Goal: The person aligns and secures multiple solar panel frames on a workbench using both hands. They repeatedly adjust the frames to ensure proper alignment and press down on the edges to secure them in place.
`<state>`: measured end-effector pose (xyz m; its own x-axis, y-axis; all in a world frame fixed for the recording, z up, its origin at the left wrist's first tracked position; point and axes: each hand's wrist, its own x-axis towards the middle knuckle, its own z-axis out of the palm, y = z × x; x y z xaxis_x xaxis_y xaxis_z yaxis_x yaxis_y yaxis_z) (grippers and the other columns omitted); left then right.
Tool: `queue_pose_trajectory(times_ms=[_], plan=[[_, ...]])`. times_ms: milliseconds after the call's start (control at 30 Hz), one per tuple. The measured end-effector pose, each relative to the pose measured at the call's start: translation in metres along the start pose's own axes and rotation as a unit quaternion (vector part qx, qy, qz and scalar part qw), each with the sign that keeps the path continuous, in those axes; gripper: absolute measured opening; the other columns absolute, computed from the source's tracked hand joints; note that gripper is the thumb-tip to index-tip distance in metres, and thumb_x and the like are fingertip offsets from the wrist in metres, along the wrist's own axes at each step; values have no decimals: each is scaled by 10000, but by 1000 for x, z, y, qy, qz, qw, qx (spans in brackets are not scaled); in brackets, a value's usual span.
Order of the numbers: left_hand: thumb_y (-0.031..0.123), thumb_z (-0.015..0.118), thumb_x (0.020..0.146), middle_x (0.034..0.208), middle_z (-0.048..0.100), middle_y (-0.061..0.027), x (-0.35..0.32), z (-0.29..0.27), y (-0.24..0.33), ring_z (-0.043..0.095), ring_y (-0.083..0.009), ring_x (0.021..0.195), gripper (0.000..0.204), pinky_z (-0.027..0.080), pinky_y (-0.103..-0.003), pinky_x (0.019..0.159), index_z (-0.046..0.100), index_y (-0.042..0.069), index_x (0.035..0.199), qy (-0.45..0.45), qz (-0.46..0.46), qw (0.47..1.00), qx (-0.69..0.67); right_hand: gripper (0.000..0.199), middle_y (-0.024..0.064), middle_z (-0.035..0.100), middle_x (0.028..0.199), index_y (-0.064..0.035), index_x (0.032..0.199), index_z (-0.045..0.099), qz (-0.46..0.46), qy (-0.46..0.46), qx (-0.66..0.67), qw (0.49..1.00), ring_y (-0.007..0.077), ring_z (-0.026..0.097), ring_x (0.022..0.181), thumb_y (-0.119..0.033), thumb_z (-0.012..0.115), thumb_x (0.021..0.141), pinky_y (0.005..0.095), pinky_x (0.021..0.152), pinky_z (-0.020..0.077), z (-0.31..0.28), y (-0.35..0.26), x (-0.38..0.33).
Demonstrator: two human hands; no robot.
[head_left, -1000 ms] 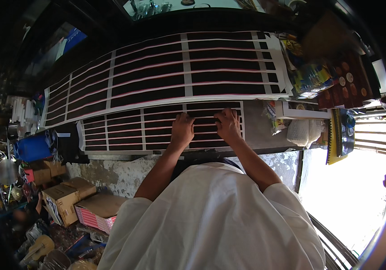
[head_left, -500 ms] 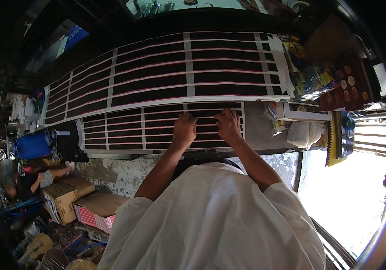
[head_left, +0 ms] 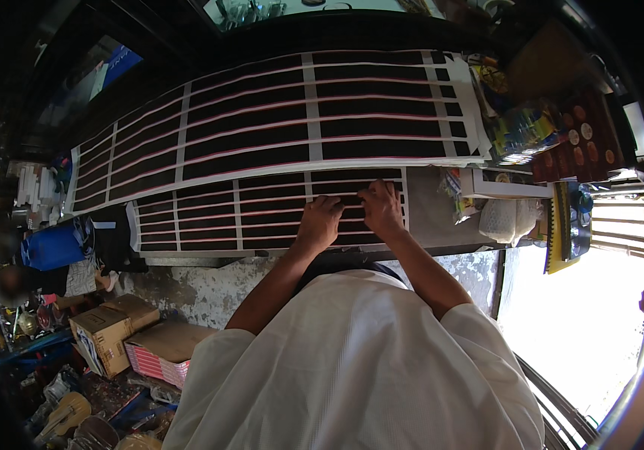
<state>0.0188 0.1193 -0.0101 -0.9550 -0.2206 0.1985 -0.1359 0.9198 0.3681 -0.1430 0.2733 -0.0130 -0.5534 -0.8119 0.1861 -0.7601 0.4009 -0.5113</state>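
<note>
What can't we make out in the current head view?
All in the head view:
Whether the left hand or right hand grips the near striped sheet: the hands themselves hide the contact.
Another person, at left: upper body lost in blur and shadow.
Outdoor area, at right: washed out by glare.
Items along the top: cut off by the upper edge.

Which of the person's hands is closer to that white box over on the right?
The right. The right hand is at the striped sheet, left of the white box and apart from it; the left hand is farther left, over the same sheet.
</note>
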Motion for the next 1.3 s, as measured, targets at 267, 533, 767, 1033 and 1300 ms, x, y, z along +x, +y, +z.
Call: queue_pose_trajectory(times_ms=[267,533,767,1033,1300], plan=[[123,800,904,1366,708,-131,4,-3,8,684,-315,1203,308,587,-460,1015,757,39,1197,-3,22,1000,-20,310,86,581,1139,-130,1140,833,-7,2,7,1000,325,582,1131,2,792,863,502,1008,497,0,1,-3],[133,791,919,1420,695,-139,0,0,8,659,-317,1273,340,581,-468,1043,771,29,1242,-16,20,1000,-1,305,98,620,1181,-143,1171,799,9,23,-4,1000,358,599,1154,-19,770,894,533,1007,489,3,3,-5],[151,749,944,1534,652,-112,-8,9,5,611,-285,1395,384,532,-496,1110,763,53,1315,-39,7,999,15,283,143,657,1185,-124,1224,731,138,160,-40,977,434,615,1141,-75,733,945,579,976,492,-13,31,-31],[114,778,927,1486,675,-168,-6,8,5,656,-322,1304,394,562,-454,1096,757,5,1305,-40,18,999,14,185,121,664,1159,-128,1049,724,240,163,-27,956,419,621,1163,-220,825,924,580,983,488,-9,66,-42],[127,784,934,1512,660,-143,-5,6,6,648,-313,1308,425,541,-451,1128,745,34,1346,-73,-3,997,17,156,121,661,1163,-123,941,729,309,119,-31,943,411,606,1204,-235,834,913,594,1010,470,-2,65,-36]])
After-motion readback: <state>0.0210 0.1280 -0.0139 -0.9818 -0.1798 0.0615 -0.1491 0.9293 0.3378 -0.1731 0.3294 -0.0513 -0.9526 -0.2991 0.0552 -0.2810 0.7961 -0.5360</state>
